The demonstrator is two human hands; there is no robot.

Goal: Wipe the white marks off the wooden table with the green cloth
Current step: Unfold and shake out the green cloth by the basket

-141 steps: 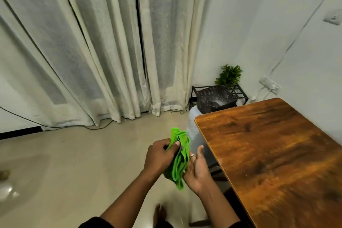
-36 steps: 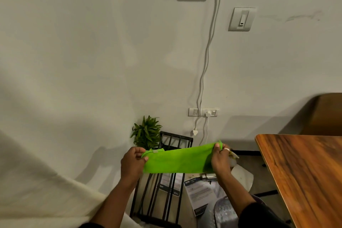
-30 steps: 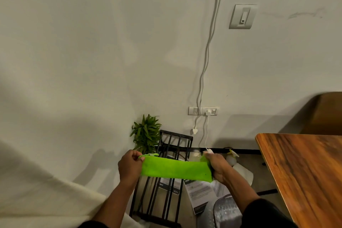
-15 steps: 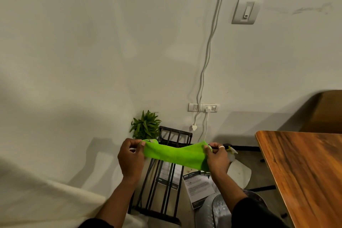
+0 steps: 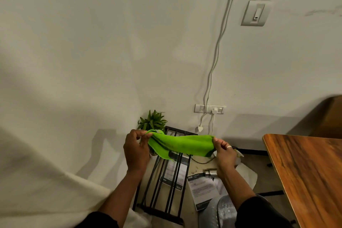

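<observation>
Head view: green cloth [image 5: 180, 146] stretched between left hand [image 5: 136, 151] and right hand [image 5: 224, 153], fingers pinching both ends, left of wooden counter [image 5: 305, 172]. Fold into flat pad before wiping; no white marks visible.

Wooden table [image 5: 307, 176] top bare at right, black rack [image 5: 166, 176] and papers [image 5: 202, 187] crowding below the hands

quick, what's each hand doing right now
Left hand: closed, pinching one end of the green cloth.
Right hand: closed, pinching the other end.
</observation>
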